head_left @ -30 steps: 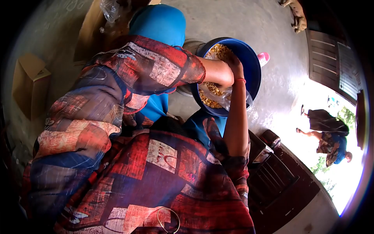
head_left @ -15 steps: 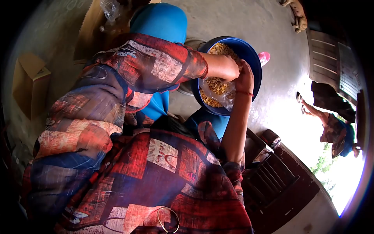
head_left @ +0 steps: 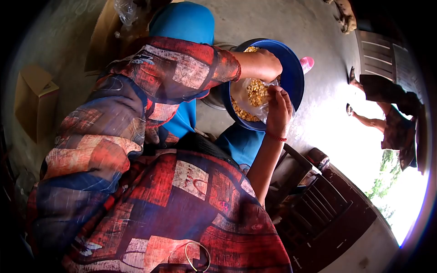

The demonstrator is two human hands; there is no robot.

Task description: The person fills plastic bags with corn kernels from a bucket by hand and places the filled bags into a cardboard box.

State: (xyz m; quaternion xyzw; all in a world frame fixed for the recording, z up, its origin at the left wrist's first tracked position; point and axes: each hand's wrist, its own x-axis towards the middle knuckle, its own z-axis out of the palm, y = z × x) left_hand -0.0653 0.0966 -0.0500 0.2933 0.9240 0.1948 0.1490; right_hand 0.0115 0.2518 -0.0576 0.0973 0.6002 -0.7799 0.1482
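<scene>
A deep blue tub holds golden-brown dry pieces that look like a snack mix. Inside its mouth is a clear plastic bag with some of the same pieces in it. My right hand, red band at the wrist, pinches the bag's rim with thumb and fingers. Across from it, my left hand reaches over the tub at the bag's other side, back of the hand up. Its fingers bend down out of sight, so I cannot see what they hold.
Cardboard boxes stand at the left, one with crumpled clear plastic by it. A dark wooden chair is at lower right. A person stands in the bright doorway. An animal lies at the top right.
My hands have drawn apart: the right hand moved back toward me, the left slightly away. More of the bag and its pieces show between them. The person in the doorway has shifted.
</scene>
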